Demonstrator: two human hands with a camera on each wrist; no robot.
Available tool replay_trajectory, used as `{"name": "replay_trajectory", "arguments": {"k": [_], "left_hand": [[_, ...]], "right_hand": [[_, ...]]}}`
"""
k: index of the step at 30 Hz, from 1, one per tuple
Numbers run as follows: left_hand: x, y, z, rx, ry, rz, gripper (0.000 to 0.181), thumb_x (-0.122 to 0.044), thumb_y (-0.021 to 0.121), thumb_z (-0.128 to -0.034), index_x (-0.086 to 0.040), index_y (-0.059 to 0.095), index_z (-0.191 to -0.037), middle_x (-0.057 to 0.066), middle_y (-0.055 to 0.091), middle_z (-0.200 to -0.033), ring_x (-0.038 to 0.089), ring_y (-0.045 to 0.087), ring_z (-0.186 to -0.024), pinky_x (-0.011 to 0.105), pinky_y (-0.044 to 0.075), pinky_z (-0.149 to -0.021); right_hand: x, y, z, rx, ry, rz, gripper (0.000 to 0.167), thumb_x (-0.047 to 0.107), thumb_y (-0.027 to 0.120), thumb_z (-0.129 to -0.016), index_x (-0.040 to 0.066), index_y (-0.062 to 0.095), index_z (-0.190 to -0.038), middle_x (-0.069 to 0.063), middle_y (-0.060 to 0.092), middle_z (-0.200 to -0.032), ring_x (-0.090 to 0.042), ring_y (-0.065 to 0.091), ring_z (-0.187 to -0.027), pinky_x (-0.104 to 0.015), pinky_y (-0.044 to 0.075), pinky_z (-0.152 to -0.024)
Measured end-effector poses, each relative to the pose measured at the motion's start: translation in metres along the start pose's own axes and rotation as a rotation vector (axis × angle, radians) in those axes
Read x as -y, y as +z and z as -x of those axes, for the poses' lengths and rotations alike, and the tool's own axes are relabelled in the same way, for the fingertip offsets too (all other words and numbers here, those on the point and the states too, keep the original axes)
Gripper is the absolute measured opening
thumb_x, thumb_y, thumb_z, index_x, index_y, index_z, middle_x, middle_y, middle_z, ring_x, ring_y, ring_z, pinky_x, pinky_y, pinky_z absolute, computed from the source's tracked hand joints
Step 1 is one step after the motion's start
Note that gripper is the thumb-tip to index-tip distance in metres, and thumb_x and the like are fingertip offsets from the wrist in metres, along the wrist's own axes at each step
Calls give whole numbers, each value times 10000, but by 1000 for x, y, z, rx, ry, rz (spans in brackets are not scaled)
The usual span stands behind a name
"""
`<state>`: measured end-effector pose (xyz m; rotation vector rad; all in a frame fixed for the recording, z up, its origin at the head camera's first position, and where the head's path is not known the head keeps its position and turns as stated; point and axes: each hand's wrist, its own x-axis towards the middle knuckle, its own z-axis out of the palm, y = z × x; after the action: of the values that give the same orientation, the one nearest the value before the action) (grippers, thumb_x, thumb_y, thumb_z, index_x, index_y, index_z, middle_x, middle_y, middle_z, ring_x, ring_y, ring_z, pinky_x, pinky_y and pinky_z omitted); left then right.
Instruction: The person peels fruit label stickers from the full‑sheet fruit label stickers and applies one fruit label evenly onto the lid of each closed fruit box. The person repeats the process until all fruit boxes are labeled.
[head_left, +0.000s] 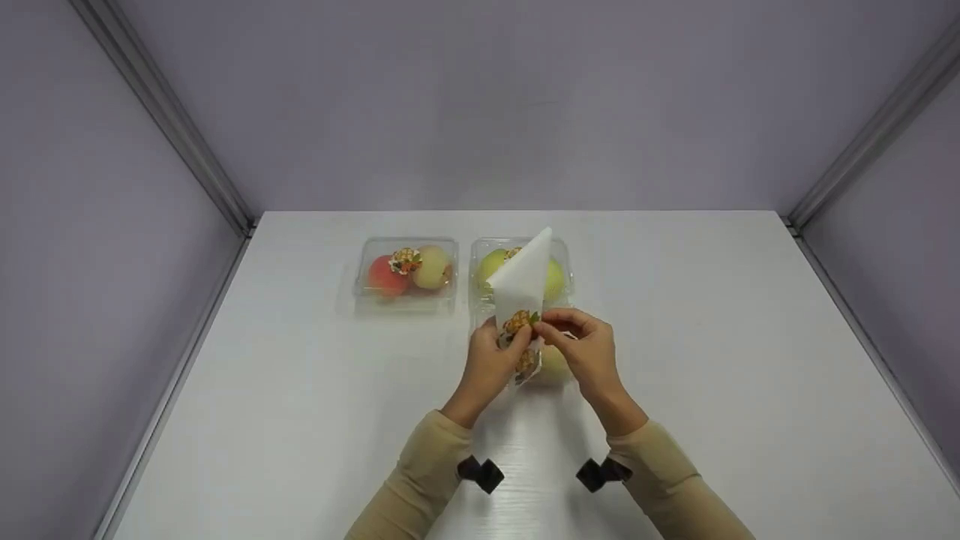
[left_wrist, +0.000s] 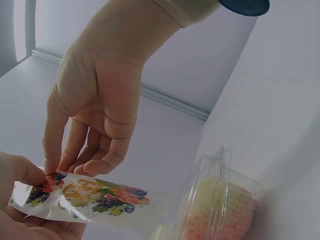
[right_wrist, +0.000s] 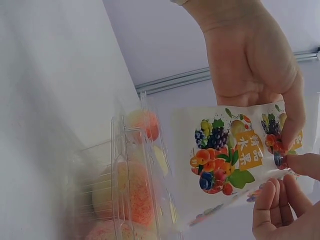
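A white strip of fruit-print stickers (head_left: 519,281) is held up above the plastic boxes, its far end pointed and tilted away. My left hand (head_left: 489,366) grips the strip's near part, thumb on the printed face. At the strip's right edge, my right hand (head_left: 589,356) pinches a colourful fruit sticker (right_wrist: 275,142) between thumb and forefinger; whether its edge is lifted cannot be told. Under the hands stands a clear box with pale fruit (head_left: 556,366), partly hidden. Behind it, another clear box holds yellow-green fruit (head_left: 555,279), partly covered by the strip.
To the left at the back, a closed clear box (head_left: 361,283) holds a red and a pale fruit, with a fruit sticker (head_left: 406,260) on its lid. The white table (head_left: 300,420) meets grey-purple walls (head_left: 495,112) at the back and sides.
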<state>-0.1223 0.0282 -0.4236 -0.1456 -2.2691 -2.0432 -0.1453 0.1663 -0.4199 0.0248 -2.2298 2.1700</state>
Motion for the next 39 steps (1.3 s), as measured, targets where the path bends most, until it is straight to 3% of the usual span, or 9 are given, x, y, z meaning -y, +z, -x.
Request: {"name": "replay_trajectory", "arguments": {"k": [14,21,26,30,35,39], "left_hand": [[0,2,1,10,-34,10,339,-164,555,-964,79,543,-1200,239,659,-1125,270,673,-998,356,567,-871],[1,3,0,10,-56,-1,367,-195,548,-970,86,514,-1204,234,636,-1118,214,656,-925,272,546,-803],[1,3,1,0,-36,-24,335,-192,553,-966,66,544,-1179,212,649,-1102,197,642,-929,237,521,-806],[0,4,1,-6,-2,-33,314,-184,547,-970,61,572,-1166,205,664,-1099,228,649,-978,270,523,-854],[-1,4,1,-3,3,-21,314,-173,542,-974,64,567,-1179,211,658,-1123,257,648,-1018,284,521,-888],[-1,5,2,-1,9,-6,340,-175,539,-977,61,539,-1221,214,641,-1172,286,642,-1073,334,525,-931]], "right_hand": [[-1,0,2,11,-20,-10,179,4,711,-829,-131,688,-944,131,696,-742,-36,622,-652,-180,526,-633],[0,0,3,2,-35,-19,130,-12,710,-824,-117,688,-898,137,685,-736,-60,630,-649,-197,540,-642],[-1,1,4,-18,-58,-26,20,-14,729,-804,-24,715,-814,71,689,-740,-57,640,-660,-199,547,-640],[-1,1,5,-30,-71,-34,111,-31,731,-795,68,716,-748,36,681,-739,-52,638,-665,-192,548,-629],[0,2,5,-26,-83,-14,42,-18,731,-801,0,706,-773,79,667,-712,-42,624,-657,-179,544,-618],[0,2,7,-25,-88,13,46,-5,742,-796,3,701,-776,43,678,-738,-38,624,-670,-177,538,-613]]}}
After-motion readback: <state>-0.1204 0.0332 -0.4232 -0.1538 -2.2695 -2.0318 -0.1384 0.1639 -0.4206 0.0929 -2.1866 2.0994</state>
